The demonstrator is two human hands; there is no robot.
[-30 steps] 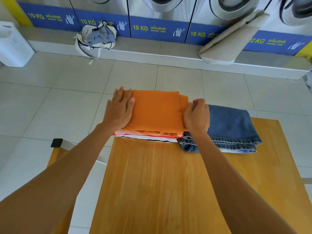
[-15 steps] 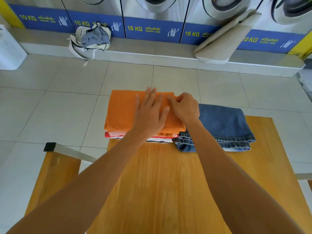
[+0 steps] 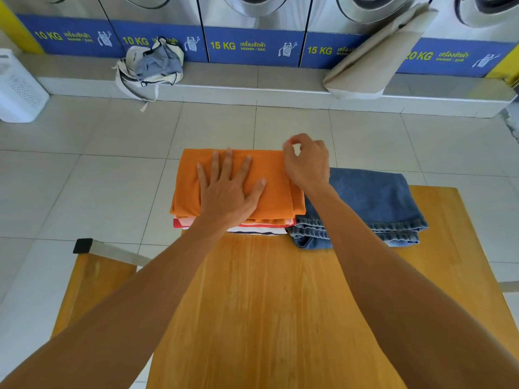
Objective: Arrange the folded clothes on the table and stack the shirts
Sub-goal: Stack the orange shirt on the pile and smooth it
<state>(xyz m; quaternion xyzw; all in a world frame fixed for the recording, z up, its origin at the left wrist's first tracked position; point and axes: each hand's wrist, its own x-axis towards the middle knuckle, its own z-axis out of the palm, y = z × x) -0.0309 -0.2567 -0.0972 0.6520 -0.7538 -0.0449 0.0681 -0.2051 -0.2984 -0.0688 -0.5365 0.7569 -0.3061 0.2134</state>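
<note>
A folded orange shirt (image 3: 191,186) tops a stack of folded shirts, with red and white striped ones (image 3: 252,227) showing beneath, at the far left of the wooden table (image 3: 266,304). Folded blue jeans (image 3: 373,197) lie right beside the stack and touch it. My left hand (image 3: 227,192) presses flat on the orange shirt with its fingers spread. My right hand (image 3: 307,161) hovers over the shirt's far right corner. Its fingers are curled, thumb and forefinger are close together, and no cloth shows between them.
A wooden bench (image 3: 92,276) with a metal leg stands left of the table. On the ledge under the row of washing machines sit a cloth bag (image 3: 151,66) and a beige folded bag (image 3: 376,60). A white laundry basket (image 3: 19,88) stands far left.
My left hand slid from the shirt's left edge to its middle. My right hand left the shirt's right edge and moved up to the far right corner.
</note>
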